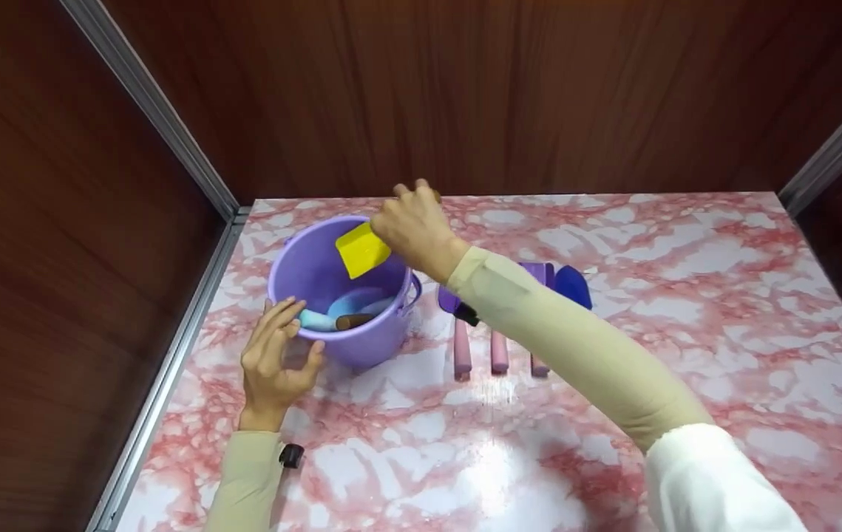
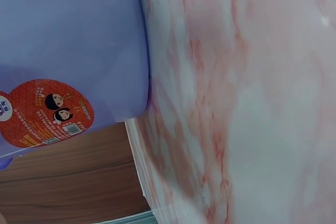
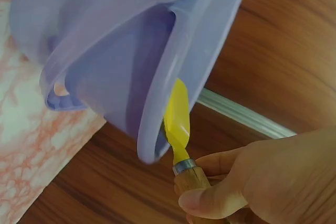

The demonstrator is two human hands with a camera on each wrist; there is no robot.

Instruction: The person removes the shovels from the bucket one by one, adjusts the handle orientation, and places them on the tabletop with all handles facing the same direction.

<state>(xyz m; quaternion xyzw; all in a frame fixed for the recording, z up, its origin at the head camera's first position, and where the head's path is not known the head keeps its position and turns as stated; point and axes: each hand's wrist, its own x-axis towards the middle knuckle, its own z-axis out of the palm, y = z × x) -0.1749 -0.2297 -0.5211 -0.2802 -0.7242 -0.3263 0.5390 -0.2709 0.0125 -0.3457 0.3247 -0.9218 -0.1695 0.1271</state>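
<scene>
A purple bucket (image 1: 369, 347) stands upright on the table. My right hand (image 1: 415, 225) grips the wooden handle of a small yellow shovel (image 1: 363, 250), whose flat blade overlaps the bucket's mouth; in the right wrist view the handle (image 3: 191, 182) lies between thumb and fingers. At the bucket's near left rim, my left hand (image 1: 273, 369) has its fingers spread and fairly straight, fingertips at the rim beside a light blue handle (image 1: 317, 320). A brown handle (image 1: 354, 321) also shows inside the bucket. The left wrist view shows the bucket's side with a red label (image 2: 50, 114).
Right of the bucket lie tools with pink handles (image 1: 500, 352), partly under my right forearm. Their heads include a purple one (image 1: 539, 272) and a dark blue one (image 1: 573, 287). Brown wood-grain panels (image 1: 465, 96) with metal edging enclose the marbled table (image 1: 724, 332).
</scene>
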